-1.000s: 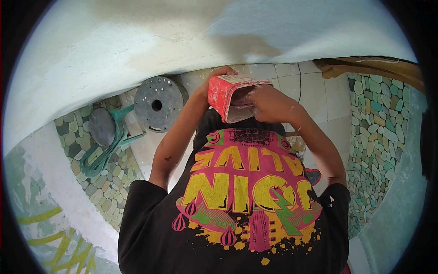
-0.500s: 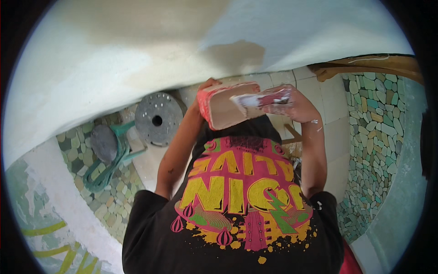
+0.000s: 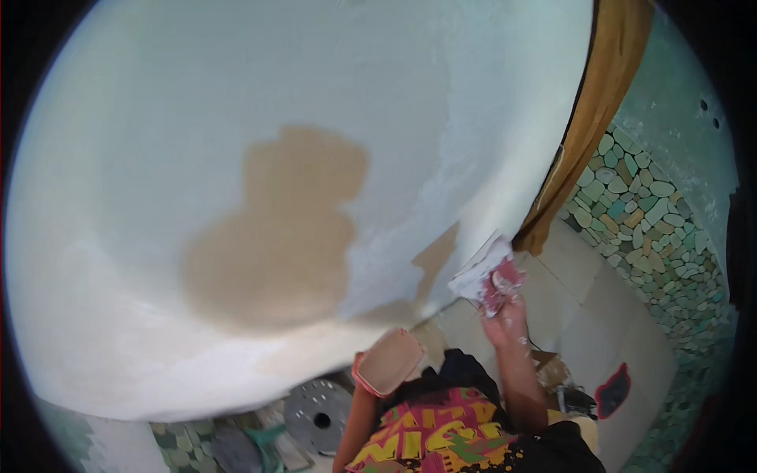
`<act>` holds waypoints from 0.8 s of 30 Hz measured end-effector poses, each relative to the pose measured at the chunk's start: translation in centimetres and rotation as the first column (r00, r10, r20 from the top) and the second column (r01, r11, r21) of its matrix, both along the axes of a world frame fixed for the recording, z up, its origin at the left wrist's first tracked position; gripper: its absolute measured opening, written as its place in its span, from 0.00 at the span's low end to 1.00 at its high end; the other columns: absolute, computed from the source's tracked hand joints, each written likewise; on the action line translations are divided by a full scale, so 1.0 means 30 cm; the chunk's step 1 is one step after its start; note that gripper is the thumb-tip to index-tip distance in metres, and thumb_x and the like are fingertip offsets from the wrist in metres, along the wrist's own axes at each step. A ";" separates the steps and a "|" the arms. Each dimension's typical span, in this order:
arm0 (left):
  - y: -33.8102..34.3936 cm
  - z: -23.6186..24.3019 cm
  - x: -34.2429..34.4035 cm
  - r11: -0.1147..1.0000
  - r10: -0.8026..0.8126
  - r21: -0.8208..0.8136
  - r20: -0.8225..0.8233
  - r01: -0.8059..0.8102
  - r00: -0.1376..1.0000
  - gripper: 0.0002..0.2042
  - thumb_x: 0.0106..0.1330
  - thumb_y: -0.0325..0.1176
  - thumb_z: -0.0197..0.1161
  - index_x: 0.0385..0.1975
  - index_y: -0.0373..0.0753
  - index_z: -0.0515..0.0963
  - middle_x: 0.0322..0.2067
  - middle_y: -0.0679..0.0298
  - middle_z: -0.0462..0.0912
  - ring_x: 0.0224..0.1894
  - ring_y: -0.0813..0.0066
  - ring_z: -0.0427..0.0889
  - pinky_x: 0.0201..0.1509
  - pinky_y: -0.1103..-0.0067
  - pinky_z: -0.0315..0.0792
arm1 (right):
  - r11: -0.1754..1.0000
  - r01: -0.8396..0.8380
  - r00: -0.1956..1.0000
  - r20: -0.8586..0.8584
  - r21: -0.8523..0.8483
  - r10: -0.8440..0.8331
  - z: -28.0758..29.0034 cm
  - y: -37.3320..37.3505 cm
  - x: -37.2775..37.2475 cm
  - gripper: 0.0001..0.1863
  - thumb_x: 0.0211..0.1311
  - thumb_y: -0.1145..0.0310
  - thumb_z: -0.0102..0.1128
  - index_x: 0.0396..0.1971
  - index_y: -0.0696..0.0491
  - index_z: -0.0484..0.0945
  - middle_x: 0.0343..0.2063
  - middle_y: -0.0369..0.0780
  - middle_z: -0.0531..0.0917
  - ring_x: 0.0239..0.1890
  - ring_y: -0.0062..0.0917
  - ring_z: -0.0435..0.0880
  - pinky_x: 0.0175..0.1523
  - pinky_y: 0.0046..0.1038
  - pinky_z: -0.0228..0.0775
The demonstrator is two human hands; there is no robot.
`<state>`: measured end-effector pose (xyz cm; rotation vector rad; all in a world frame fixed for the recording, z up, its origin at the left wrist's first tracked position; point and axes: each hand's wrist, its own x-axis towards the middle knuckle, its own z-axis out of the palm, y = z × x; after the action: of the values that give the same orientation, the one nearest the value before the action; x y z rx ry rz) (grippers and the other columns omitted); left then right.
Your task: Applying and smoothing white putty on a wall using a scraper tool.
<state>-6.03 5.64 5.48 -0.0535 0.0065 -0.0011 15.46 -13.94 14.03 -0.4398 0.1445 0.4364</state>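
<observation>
My right hand [image 3: 511, 314] is closed around the red handle of a putty knife [image 3: 478, 277], whose wide blade is smeared with white plaster. The blade is close to the lower right part of the pale curved wall [image 3: 205, 118]; whether it touches, I cannot tell. White smears mark my right hand and wrist. Low in front of my body, my left hand [image 3: 363, 396] holds a red-edged rectangular tub [image 3: 359, 370], with a smooth pale layer inside. The tub hides most of the left fingers.
A brown wooden edge [image 3: 579, 150] borders the wall on the right. Beyond it lies a pebble-patterned floor [image 3: 631, 197] beside pale tiles [image 3: 579, 260]. A grey round disc with holes [image 3: 307, 406] stands lower left, and a red-rimmed dark object [image 3: 613, 392] lies lower right.
The view has tilted up toward the wall. My right hand has taken the putty knife from over the tub out to the wall's right side. The left hand still holds the tub.
</observation>
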 end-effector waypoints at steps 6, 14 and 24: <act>0.058 -0.031 0.053 0.960 -0.050 0.265 -0.150 0.089 0.987 0.37 0.66 0.52 0.48 0.73 0.35 0.63 0.70 0.48 0.68 0.72 0.45 0.67 0.77 0.54 0.61 | 0.993 0.088 0.891 0.441 0.073 -0.112 0.391 0.075 0.156 0.25 0.61 0.83 0.66 0.58 0.52 0.76 0.50 0.37 0.84 0.51 0.27 0.85 0.59 0.31 0.78; 0.071 -0.107 0.110 0.947 0.012 0.319 -0.165 0.042 0.986 0.41 0.64 0.60 0.54 0.73 0.38 0.63 0.69 0.51 0.70 0.70 0.48 0.71 0.73 0.53 0.67 | 1.000 0.016 0.938 0.346 -0.010 -0.012 0.350 0.183 0.152 0.21 0.65 0.83 0.62 0.58 0.56 0.76 0.50 0.38 0.84 0.52 0.25 0.84 0.58 0.28 0.79; -0.038 -0.006 0.105 0.986 0.073 0.154 -0.057 -0.063 0.996 0.32 0.70 0.46 0.42 0.72 0.36 0.65 0.70 0.51 0.69 0.72 0.47 0.68 0.77 0.56 0.62 | 0.611 0.792 -0.004 1.000 -0.001 0.007 0.680 0.147 0.279 0.17 0.60 0.80 0.66 0.50 0.57 0.85 0.51 0.47 0.86 0.52 0.36 0.87 0.60 0.35 0.77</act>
<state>-2.87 4.49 5.29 0.0989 0.0674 0.0694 23.83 -9.54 34.45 -1.2497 -0.9696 -0.7268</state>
